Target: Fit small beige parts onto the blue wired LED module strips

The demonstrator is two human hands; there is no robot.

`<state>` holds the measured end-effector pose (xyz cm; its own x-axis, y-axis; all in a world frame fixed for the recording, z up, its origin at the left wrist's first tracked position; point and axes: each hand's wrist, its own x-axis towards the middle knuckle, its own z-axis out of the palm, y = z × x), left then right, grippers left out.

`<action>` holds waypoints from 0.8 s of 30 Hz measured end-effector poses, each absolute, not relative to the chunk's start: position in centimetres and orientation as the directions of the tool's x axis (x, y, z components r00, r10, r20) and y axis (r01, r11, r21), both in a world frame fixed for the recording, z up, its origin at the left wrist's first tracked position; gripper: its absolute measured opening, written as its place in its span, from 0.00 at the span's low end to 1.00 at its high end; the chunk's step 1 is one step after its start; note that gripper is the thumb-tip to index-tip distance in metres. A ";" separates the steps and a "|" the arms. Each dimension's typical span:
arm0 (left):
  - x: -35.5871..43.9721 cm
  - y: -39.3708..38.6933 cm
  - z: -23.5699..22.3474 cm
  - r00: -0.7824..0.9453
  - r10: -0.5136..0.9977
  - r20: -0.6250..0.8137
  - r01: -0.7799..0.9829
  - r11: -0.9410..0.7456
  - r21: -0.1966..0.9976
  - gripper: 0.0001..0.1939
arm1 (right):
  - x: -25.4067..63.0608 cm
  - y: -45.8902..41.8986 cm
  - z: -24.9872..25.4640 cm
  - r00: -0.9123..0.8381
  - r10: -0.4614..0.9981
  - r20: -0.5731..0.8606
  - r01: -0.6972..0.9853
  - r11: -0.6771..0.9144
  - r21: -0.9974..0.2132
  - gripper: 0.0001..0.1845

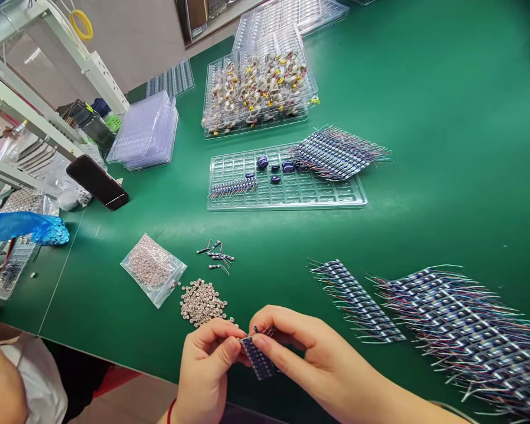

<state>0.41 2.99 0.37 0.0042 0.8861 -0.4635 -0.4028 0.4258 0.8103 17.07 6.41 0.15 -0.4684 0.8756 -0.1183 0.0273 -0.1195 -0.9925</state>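
Just nearside of the bead pile (pixel 202 302), the left hand (pixel 207 368) and right hand (pixel 300 350) pinch one wired strip (pixel 257 355) between fingertips, while large strip heaps (pixel 459 330) right of the pile look unworked and only a few pieces (pixel 216 254) lie behind it.

The strip (pixel 257 353) sits between both hands at the near table (pixel 424 194) edge, with beads (pixel 201 301) and a bag (pixel 152 268) to its left, wires (pixel 463 330) to its right, and trays (pixel 287 191) behind.
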 end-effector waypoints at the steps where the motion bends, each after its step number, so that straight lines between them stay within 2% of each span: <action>1: 0.5 2.9 0.4 -0.007 0.888 -0.461 -0.390 0.422 0.818 0.09 | 17.0 6.4 0.2 -0.467 0.876 -0.122 0.029 -0.123 -0.992 0.11; 6: 0.0 2.2 -0.6 -0.060 0.943 -0.327 -0.196 0.310 0.930 0.07 | 16.9 6.4 0.2 -0.443 0.886 -0.137 0.059 -0.124 -0.991 0.12; 10: -0.2 1.9 -1.1 -0.059 0.952 -0.300 -0.097 0.293 0.951 0.06 | 16.9 6.4 0.2 -0.421 0.897 -0.133 0.075 -0.111 -0.991 0.12; 17: 0.4 2.2 -0.6 -0.036 0.925 -0.377 -0.246 0.358 0.901 0.10 | 16.9 6.4 0.3 -0.458 0.865 -0.205 0.044 -0.208 -0.977 0.13; 24: 0.4 2.5 -0.5 -0.042 0.926 -0.375 -0.232 0.356 0.905 0.11 | 16.8 6.5 0.7 -0.479 0.824 -0.304 0.031 -0.330 -0.943 0.18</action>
<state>0.36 2.52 -0.51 -0.0425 0.9259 -0.3754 -0.2317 0.3564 0.9052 16.84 6.53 0.69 -0.4789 0.8235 -0.3042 0.0310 -0.3304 -0.9433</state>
